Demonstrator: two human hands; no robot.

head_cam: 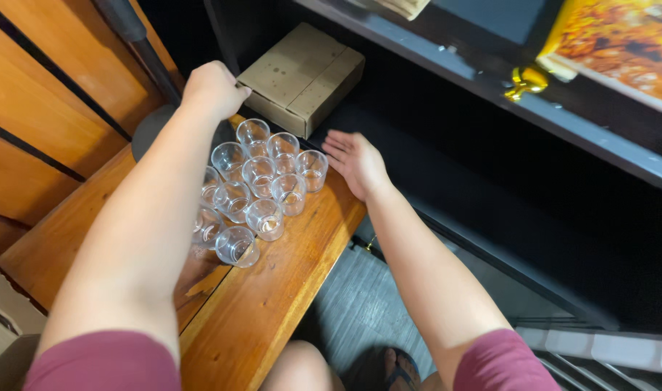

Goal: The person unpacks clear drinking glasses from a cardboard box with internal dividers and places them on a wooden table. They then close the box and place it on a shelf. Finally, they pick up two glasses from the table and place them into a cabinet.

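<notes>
My left hand (214,87) is a closed fist at 12 o'clock of the glass cups (258,190); my right hand (354,161), flat open at 3 o'clock, could bump them off the wooden bench (273,304).

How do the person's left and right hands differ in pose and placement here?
The left hand is closed in a loose fist beyond the cluster of clear glasses, near the cardboard box; the right hand lies open and flat, fingers together. The left hand is at the cluster's far side, the right hand at its right side by the wooden bench edge. Both are bare and hold nothing visible.
</notes>
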